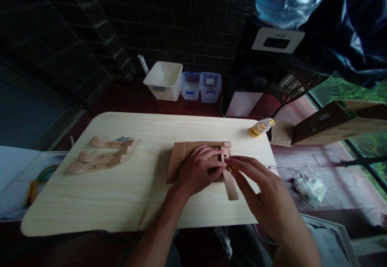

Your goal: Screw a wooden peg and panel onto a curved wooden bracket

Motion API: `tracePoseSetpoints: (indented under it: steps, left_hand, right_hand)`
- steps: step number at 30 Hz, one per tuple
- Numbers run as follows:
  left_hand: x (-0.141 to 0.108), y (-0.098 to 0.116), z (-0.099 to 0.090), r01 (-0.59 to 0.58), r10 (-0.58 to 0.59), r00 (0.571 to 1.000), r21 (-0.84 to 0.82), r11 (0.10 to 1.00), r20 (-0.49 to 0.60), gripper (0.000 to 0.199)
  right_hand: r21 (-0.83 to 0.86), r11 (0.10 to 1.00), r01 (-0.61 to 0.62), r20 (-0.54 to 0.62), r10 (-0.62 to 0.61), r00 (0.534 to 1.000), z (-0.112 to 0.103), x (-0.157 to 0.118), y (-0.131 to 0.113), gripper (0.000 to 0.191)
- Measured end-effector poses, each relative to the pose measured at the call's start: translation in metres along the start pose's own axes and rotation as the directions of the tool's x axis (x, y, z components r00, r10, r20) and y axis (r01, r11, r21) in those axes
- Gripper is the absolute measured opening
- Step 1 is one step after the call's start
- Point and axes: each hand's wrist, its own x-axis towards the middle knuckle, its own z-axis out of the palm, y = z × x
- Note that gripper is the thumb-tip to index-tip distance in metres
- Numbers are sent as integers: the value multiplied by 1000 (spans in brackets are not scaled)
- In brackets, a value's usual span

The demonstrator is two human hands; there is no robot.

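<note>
A brown wooden or cardboard-like piece (178,154) lies near the middle of the light wooden table. A curved wooden strip (231,186) with dark holes crosses its right end and sticks out toward me. My left hand (201,164) rests over the brown piece, its fingertips pressing at the strip's left edge. From the right, my right hand (256,182) pinches a small yellow and black tool (230,168) against the strip; the tool's tip is hidden. Several similar curved strips (102,156) lie at the left, beside a small shiny metal item (123,138).
A clear bottle with yellow parts (260,127) stands at the table's (142,202) back right corner. A phone-like object (272,170) lies at the right edge. Beyond are a white basket (165,81), plastic bins (211,86) and a water dispenser (244,85).
</note>
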Motion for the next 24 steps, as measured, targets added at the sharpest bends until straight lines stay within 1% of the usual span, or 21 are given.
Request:
tracePoseSetpoints:
  steps: [2,6,9,14,19,22,24]
  left_hand:
    - [-1,0,-1,5,-5,1000,1,1000,21,14]
    - [-1,0,-4,5,-5,998,-1,1000,60,14]
    - [-1,-2,-3,9,-9,998,2,1000,67,14]
    - [-1,-4,-2,10,-10,998,6,1000,61,13]
    - [-3,-6,-2,-4,4,998,2,1000,64,16]
    - [-3,-8,-1,-14,14,998,6,1000,58,17]
    - [-3,-8,0,-21,20,998,10,1000,56,17]
  right_hand:
    - [-42,999,14,-14,-14,1000,-1,-4,-4,37]
    - [-64,997,38,-47,-41,998,1,-8,-4,42]
    - [-89,995,35,-35,-38,999,2,-9,-3,45]
    - [-80,996,28,-17,-30,999,3,-11,-2,48]
    - [-111,993,34,-34,-38,999,0,-11,0,40]
    - [-96,994,52,-45,-57,997,0,-10,1,36]
    - [-78,995,63,-68,-68,995,1,-9,2,36]
